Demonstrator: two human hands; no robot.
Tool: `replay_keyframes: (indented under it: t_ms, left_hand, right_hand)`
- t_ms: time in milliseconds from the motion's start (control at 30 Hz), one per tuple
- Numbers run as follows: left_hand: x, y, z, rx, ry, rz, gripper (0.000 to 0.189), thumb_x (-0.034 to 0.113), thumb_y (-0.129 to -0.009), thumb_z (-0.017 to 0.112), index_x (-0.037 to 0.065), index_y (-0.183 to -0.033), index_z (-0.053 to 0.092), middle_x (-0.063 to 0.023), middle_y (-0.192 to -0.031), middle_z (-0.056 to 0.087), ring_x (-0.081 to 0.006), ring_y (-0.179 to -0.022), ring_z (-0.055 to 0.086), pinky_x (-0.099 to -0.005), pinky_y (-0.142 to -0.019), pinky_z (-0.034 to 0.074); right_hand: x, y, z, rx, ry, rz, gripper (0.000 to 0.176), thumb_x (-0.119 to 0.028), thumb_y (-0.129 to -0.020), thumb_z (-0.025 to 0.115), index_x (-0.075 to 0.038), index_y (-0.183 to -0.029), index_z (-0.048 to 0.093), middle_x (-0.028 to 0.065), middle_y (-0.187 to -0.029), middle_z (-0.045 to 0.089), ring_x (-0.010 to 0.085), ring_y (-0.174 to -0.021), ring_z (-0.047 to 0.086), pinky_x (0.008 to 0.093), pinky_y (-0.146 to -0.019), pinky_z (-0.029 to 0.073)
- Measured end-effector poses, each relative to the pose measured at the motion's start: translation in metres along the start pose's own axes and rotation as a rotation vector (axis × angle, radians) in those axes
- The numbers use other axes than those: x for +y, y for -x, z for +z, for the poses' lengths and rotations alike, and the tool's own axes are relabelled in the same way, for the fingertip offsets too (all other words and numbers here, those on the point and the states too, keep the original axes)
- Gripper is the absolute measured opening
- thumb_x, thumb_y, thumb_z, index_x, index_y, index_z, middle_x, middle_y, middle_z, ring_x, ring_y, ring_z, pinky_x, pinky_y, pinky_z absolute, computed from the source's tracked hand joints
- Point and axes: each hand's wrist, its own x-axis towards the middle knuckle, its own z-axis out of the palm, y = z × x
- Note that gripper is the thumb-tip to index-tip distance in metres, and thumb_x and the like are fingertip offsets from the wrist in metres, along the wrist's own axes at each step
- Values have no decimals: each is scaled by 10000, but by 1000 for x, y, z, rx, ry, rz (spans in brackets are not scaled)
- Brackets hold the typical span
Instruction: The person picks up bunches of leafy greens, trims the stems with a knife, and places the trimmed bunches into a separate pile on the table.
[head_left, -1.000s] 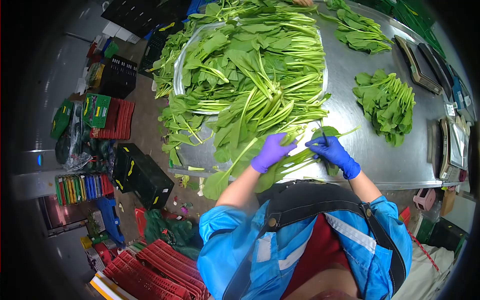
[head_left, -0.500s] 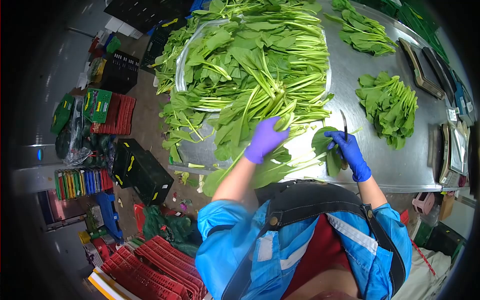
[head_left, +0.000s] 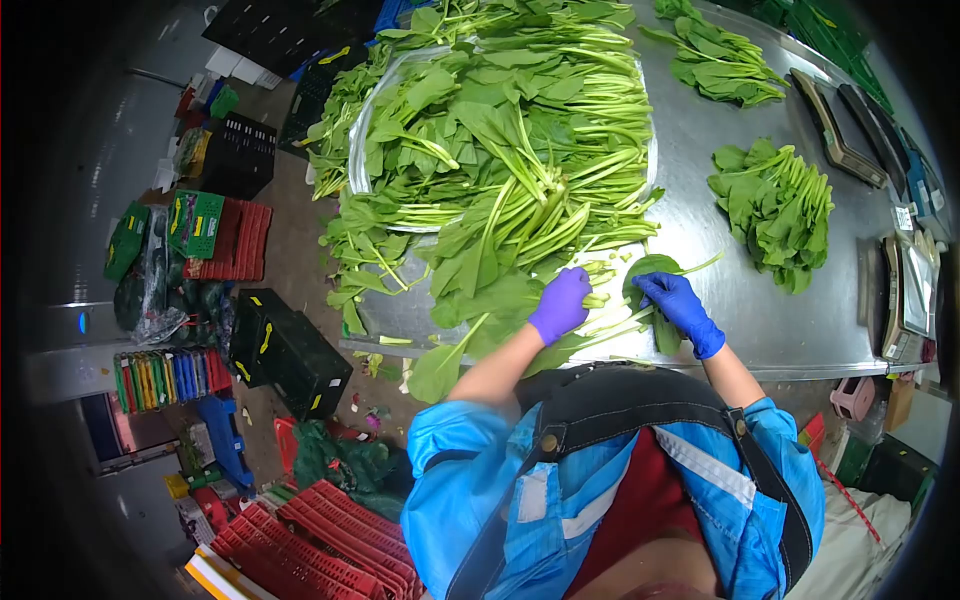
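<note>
My left hand [head_left: 562, 306], in a purple glove, is closed around the stalks of some leafy greens [head_left: 505, 300] near the table's front edge. Just right of it, my right hand [head_left: 682, 308], in a blue glove, has its fingers pinched together over a loose round leaf [head_left: 648, 272]. What that hand grips is too hidden to name; no blade shows. Beyond both hands lies a large pile of leafy greens [head_left: 540, 130], stalks pointing right, partly on a clear plastic sheet [head_left: 362, 150].
Two separate bunches of greens, one nearer [head_left: 775, 210] and one farther [head_left: 725, 60], lie on the metal table [head_left: 690, 160]. Scales [head_left: 908, 300] line the right edge. Red crates [head_left: 310, 540] and dark crates [head_left: 290, 350] stand on the floor at left.
My left hand has moved down and right, closer to my right hand. The dark curved blade seen at my right hand before no longer shows, and that hand has shifted slightly left.
</note>
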Motion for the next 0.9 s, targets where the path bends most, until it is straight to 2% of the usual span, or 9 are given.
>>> replay_keyframes:
  t_ms: [67,133,167,267,433,533,700,833,900]
  left_hand:
    - [5,8,-16,128,213,117,267,109,-630,672,19,-878,632,-137,-1004,558,-304,-919,545,-354,-781,464]
    - [13,11,-39,120,396,58,280,99,-611,686,20,-872,621,-142,-1011,565,-312,-935,552,-353,-811,463]
    - [15,11,-46,114,579,-1,296,89,-592,700,21,-866,610,-148,-1018,572,-320,-951,559,-352,-840,461]
    - [13,8,-51,214,548,150,313,100,-619,715,1,-899,616,-128,-906,575,-256,-831,576,-322,-749,457]
    - [13,13,-58,116,611,77,319,83,-613,720,6,-904,615,-111,-832,572,-231,-775,560,-312,-728,450]
    - [16,16,-82,127,626,58,312,85,-621,721,12,-905,613,-105,-827,572,-229,-760,554,-311,-721,447]
    - [16,21,-76,84,580,71,318,112,-652,724,24,-939,618,-114,-845,593,-248,-798,573,-323,-746,459]
    - [31,22,-66,-363,505,90,364,189,-700,709,37,-1021,629,-165,-967,641,-305,-923,613,-362,-831,477]
    - [22,24,-48,-302,314,112,364,237,-725,688,56,-1037,636,-179,-983,641,-316,-924,620,-367,-820,481]
  right_hand:
    - [8,-3,1,19,27,19,284,-254,-872,579,-22,-1018,651,78,-748,646,145,-669,593,275,-641,457]
    - [15,-2,5,177,416,-332,246,-211,-847,584,-64,-1032,651,145,-800,666,267,-710,642,350,-659,481]
    - [9,-1,8,174,414,-332,246,-211,-847,584,-64,-1032,651,145,-800,666,267,-710,642,350,-659,481]
    - [-14,-2,24,139,501,-464,246,-209,-821,582,-97,-1029,651,182,-789,639,361,-710,619,426,-631,480]
    - [-13,-21,27,101,592,-363,179,-207,-832,561,-69,-902,652,196,-753,619,379,-690,600,442,-606,463]
    - [1,-28,8,16,455,-113,276,-246,-884,528,-12,-837,665,143,-694,638,265,-616,627,374,-587,474]
    - [-14,-13,9,-21,94,-115,306,-290,-882,572,-8,-950,670,102,-708,648,175,-581,605,303,-598,480]
    - [-29,-13,11,-76,69,-71,259,-161,-874,601,-28,-1092,645,66,-869,662,109,-755,583,267,-695,479]
    - [-9,-23,9,103,267,-386,277,-138,-859,607,-43,-1118,635,51,-798,640,102,-715,569,261,-693,475]
